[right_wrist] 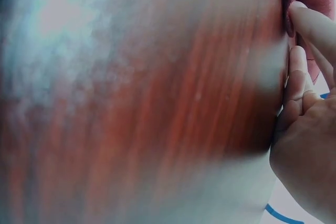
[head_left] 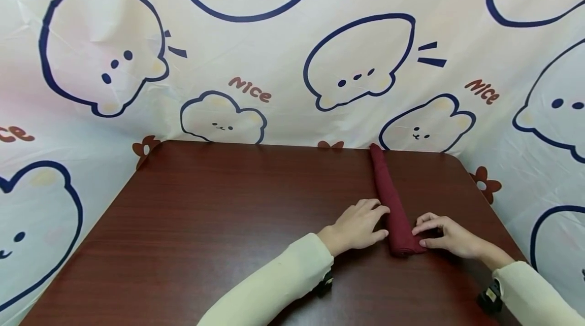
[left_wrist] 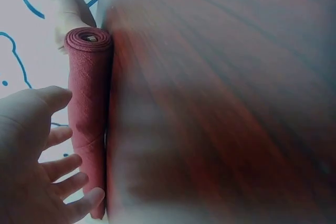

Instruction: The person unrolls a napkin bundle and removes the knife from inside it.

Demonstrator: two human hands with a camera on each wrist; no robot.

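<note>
A dark red cloth (head_left: 387,191), wound into a long tight roll, lies lengthwise on the brown table. Its coiled near end (left_wrist: 89,39) shows layered spirals in the left wrist view. My left hand (head_left: 355,227) is at the roll's left side, fingers spread and loosely bent, fingertips right at the fabric. At the near right, a small loose flap (head_left: 418,247) sticks out from the roll. My right hand (head_left: 450,235) pinches this flap between thumb and fingers; in the right wrist view the thumb and fingertips (right_wrist: 297,53) are at the cloth's edge.
The dark wood-grain table (head_left: 219,204) has rounded far corners. A pale curtain (head_left: 283,52) printed with blue-outlined cartoon animals surrounds it at the back and both sides. The roll's far end reaches the table's back edge. Dark wrist devices (head_left: 491,295) sit by the cream sleeves.
</note>
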